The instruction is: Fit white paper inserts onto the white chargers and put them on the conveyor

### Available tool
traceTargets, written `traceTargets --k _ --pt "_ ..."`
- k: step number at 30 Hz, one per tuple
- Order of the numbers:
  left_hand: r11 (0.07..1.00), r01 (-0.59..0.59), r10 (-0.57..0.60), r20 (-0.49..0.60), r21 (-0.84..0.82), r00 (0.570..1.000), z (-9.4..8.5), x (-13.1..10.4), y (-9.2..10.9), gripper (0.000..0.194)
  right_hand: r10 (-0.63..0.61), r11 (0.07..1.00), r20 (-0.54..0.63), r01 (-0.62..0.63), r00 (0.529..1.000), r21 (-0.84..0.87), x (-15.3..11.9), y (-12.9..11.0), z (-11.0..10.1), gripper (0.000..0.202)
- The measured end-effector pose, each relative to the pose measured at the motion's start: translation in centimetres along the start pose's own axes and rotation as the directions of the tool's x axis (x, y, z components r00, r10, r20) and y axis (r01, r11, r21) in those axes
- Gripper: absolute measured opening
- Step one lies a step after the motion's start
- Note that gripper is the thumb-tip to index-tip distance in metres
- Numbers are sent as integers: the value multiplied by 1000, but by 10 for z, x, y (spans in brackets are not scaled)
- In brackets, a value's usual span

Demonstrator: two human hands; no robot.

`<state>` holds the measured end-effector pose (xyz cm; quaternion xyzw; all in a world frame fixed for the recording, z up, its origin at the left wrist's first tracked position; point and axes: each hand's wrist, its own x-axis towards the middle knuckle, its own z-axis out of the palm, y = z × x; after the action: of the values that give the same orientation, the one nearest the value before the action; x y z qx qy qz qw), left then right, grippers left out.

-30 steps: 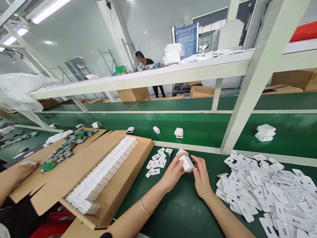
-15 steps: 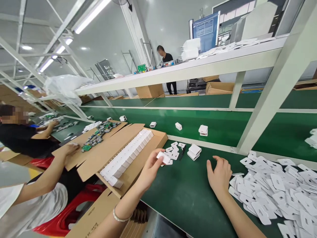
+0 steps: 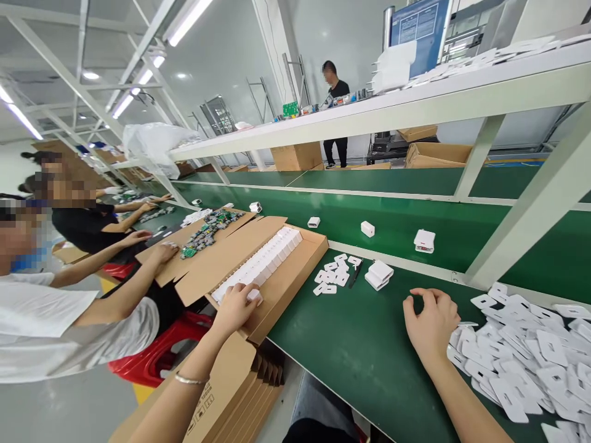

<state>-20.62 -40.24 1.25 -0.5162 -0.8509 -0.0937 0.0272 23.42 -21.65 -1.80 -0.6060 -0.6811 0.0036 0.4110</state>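
My left hand [image 3: 234,309] is over the near end of a shallow cardboard box [image 3: 277,311], its fingers closed round a white plastic housing [image 3: 253,296]. In that box, a row of similar white housings [image 3: 270,261] stands side by side. My right hand [image 3: 430,323] hovers at or rests on the green table, fingers loosely curled with a gap at the thumb and nothing visible in them. Beside it on the right lies a large heap of flat white plates [image 3: 521,354] with cut-outs. Between my hands are two stacked white housings [image 3: 378,275] and a small pile of white plates [image 3: 333,274].
White housings [image 3: 425,240] sit spaced along the green belt [image 3: 318,203] behind the table. A pale shelf frame [image 3: 521,203] rises at the right. Circuit boards [image 3: 203,237] lie on cardboard at the left, where a co-worker's hand [image 3: 164,252] rests. Flattened cartons [image 3: 231,394] stand below.
My left hand has moved left with the white housing, from above the table to the box. My right hand stays near the heap. The view has turned left.
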Motion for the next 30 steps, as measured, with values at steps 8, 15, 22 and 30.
traceTargets --k 8,15,22,30 --pt "984 141 -147 54 111 988 -5 -6 -1 41 128 992 118 -125 985 -32 10 18 5 28" --pt "979 178 -192 160 96 968 -17 1 -17 46 -129 976 97 108 987 189 5 16 15 26" --pt "982 120 -151 220 148 964 -29 3 -13 49 -252 949 8 246 968 197 2 12 15 19" --pt "970 -47 41 32 239 999 -39 42 53 45 -214 975 71 209 974 79 -12 4 22 14"
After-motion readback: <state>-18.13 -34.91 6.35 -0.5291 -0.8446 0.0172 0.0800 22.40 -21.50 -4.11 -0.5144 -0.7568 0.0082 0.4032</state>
